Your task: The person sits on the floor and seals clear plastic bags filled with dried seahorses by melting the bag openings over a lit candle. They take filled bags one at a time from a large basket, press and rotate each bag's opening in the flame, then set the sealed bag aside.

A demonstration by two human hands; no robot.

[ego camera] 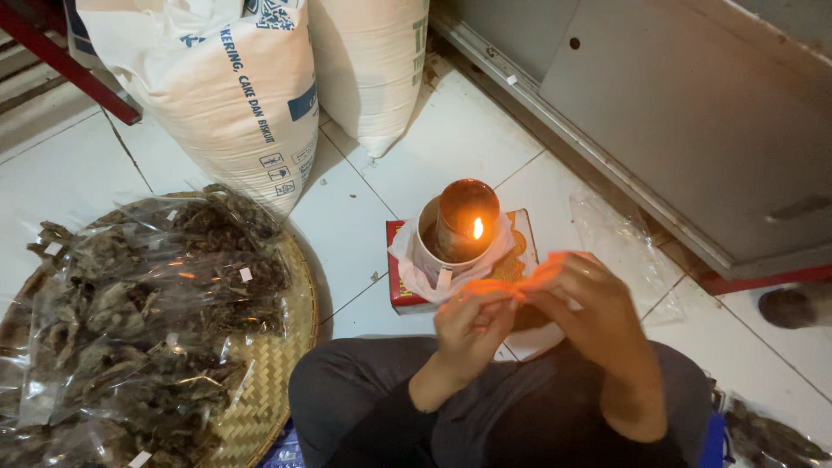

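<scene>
Both my hands, left [468,325] and right [582,299], pinched the mouth of 1 thin clear bag [520,282] just in front of the lamp flame [477,229]. Risk: held too close, the film could melt through or scorch my fingertips. Motion blur hid the bag's edge and contents.

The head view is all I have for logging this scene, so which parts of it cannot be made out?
- What the left hand and right hand pinch between them: motion blur and the flame's glow hide it.
- Contents of the clear bags on the woven tray: dark pieces, glare blurs their kind.
- The red box: mostly covered by the cup and cloth.
- The sacks: tops cut off by the upper edge.
</scene>
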